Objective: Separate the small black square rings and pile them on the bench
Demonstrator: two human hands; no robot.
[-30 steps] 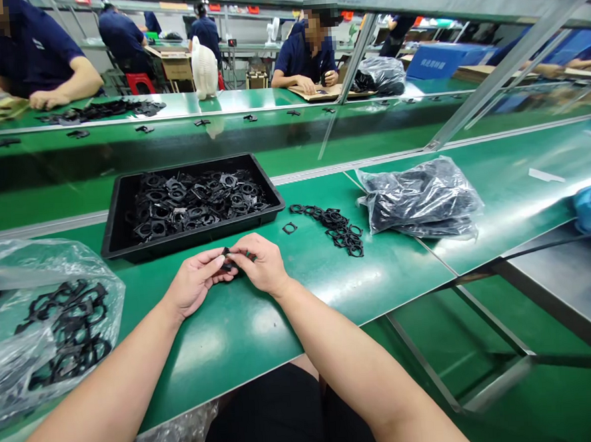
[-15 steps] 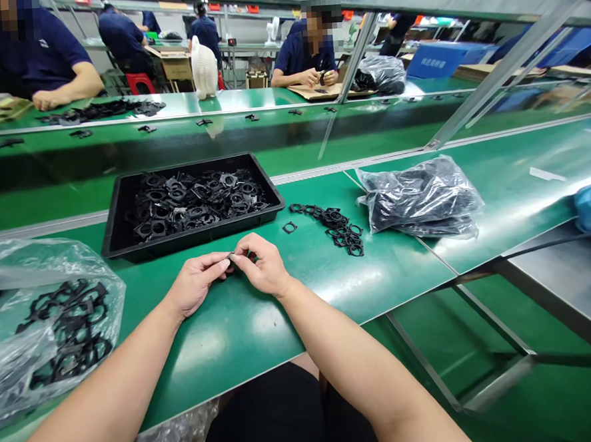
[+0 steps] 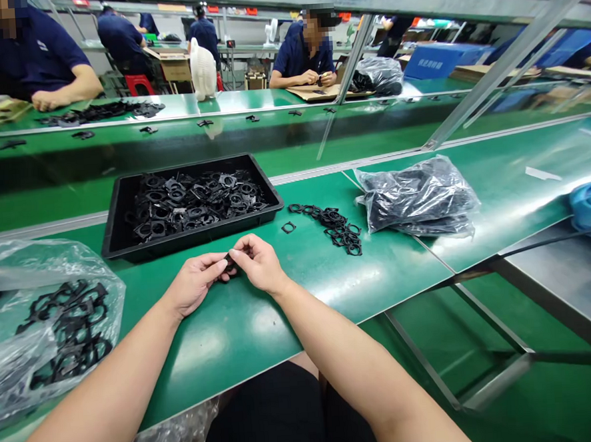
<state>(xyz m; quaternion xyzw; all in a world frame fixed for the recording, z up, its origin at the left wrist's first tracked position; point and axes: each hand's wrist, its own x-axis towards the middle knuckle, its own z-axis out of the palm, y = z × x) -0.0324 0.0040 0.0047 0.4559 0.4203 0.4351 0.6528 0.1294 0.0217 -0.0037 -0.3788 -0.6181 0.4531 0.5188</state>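
Small black plastic-looking part [image 3: 229, 258] sits between the fingertips of both hands, just above the glossy green table [image 3: 242, 337], near side of the tray; fingers hide most of it, outline unclear. Grip of the left hand [image 3: 195, 284]: thumb and fingers closed on one side of the part. Grip of the right hand [image 3: 261, 266]: pinched nearly shut on the other side, tips almost meeting. Handling, my judgement: light, even pressure, part square between the thumbs, nothing forced or twisted; thin plastic could bend or slip. Low, steady wrists help. Just beyond, shallow black plastic tray [image 3: 201, 241] holds a tangled heap of black ring-shaped pieces [image 3: 176, 193], below the rim in front. Right of it, one loose black ring [image 3: 289, 233] lies apart from a small black ring pile [image 3: 336, 220]. Farther right, clear plastic bag [image 3: 419, 197] full of dark contents; cannot tell if sealed. At left, large clear plastic bag [image 3: 100, 249] lies spread, black openwork pieces [image 3: 74, 318] inside. Across the line, a seated co-worker [image 3: 305, 53] handles something small.
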